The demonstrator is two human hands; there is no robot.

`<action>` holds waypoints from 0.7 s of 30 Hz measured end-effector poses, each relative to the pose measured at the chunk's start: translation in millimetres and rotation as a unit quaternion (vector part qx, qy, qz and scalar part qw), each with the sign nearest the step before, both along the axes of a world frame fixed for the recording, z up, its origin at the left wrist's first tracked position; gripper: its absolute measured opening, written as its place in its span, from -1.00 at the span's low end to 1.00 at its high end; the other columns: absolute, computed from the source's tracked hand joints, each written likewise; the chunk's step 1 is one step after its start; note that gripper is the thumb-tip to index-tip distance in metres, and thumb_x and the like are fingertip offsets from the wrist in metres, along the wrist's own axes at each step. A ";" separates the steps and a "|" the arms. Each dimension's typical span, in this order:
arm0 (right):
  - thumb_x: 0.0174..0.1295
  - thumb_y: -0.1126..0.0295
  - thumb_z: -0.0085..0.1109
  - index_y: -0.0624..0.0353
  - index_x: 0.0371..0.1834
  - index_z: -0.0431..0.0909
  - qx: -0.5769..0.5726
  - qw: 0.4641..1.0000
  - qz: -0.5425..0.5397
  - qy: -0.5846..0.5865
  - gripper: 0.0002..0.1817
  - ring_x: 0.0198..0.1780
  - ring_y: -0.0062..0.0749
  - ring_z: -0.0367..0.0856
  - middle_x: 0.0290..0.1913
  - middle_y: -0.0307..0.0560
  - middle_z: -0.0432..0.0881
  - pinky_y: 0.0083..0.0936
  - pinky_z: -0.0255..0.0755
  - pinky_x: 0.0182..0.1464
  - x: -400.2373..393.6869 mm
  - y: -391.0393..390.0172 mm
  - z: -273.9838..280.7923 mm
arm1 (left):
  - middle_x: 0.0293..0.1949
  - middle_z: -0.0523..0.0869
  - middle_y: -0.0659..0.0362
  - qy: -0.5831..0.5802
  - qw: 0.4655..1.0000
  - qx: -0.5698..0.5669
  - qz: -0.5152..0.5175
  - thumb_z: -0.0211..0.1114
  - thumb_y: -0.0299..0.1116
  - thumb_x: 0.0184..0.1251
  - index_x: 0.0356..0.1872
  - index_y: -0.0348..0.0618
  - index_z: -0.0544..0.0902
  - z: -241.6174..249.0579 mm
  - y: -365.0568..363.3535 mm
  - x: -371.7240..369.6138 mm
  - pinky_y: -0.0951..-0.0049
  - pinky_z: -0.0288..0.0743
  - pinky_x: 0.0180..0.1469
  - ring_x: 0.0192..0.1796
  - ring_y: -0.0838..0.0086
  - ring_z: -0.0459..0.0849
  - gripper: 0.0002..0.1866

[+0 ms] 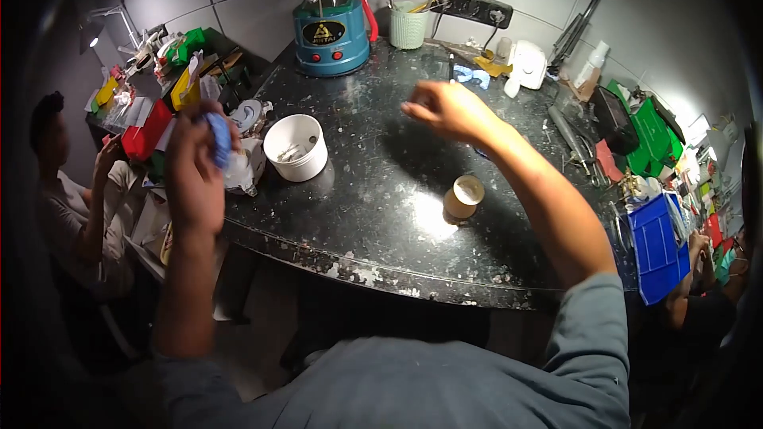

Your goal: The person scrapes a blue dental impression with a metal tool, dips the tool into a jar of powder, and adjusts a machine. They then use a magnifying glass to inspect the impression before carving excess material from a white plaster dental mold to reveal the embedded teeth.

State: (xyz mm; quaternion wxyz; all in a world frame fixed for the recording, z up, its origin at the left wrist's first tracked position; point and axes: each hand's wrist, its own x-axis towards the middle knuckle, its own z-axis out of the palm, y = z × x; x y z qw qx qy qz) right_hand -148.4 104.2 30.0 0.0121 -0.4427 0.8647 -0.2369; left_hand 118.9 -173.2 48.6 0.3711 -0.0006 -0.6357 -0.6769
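Observation:
My left hand (195, 179) is raised at the left, its fingers closed around a blue object (218, 140), blurred by motion. Just right of it, a white tub (296, 148) with small bits inside stands on the dark, scuffed table (358, 214). My right hand (435, 105) is over the back middle of the table, fingers curled in; whatever they may hold is hidden. A small round jar (463, 196) with a pale top stands below my right forearm.
A blue machine (332, 36) and a pale green cup (408, 25) with tools stand at the back. Pliers-like tools (572, 137) and green trays (652, 137) lie at the right. A person (75, 191) sits at the left; another is at the far right.

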 end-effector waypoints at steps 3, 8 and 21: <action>0.54 -0.15 0.18 0.25 0.14 0.71 -0.045 0.998 0.019 -0.039 -0.40 0.05 -0.05 0.80 0.02 0.17 0.82 -0.20 0.60 0.13 -48.4 -75.6 0.8 | -0.35 0.54 0.24 -0.020 0.981 0.186 -0.059 0.15 -0.19 0.53 -0.08 -0.10 0.57 19.8 -67.2 -47.5 0.43 0.41 -0.24 -0.31 0.48 0.53 -0.78; 0.61 -0.06 0.01 0.28 0.29 0.63 -0.130 0.990 -0.028 -0.053 -0.41 0.12 -0.10 0.72 0.12 0.13 0.77 -0.23 0.52 0.20 -172.5 -182.3 -14.7 | -0.44 0.41 0.38 -0.184 0.979 0.088 -0.024 0.35 -0.15 0.46 -0.28 0.00 0.53 15.5 -177.0 -202.1 0.51 0.26 -0.39 -0.47 0.63 0.33 -0.77; 0.72 0.01 -0.25 0.22 0.62 0.36 -0.383 0.865 -0.174 -0.275 -0.36 0.60 -0.11 0.38 0.58 0.14 0.44 -0.32 0.18 0.59 -160.4 -249.0 -26.9 | -0.27 0.66 0.16 -0.280 0.945 0.077 -0.150 0.24 -0.24 0.49 -0.23 -0.19 0.65 -75.3 -201.4 -302.7 0.25 0.68 -0.10 -0.25 0.43 0.67 -0.79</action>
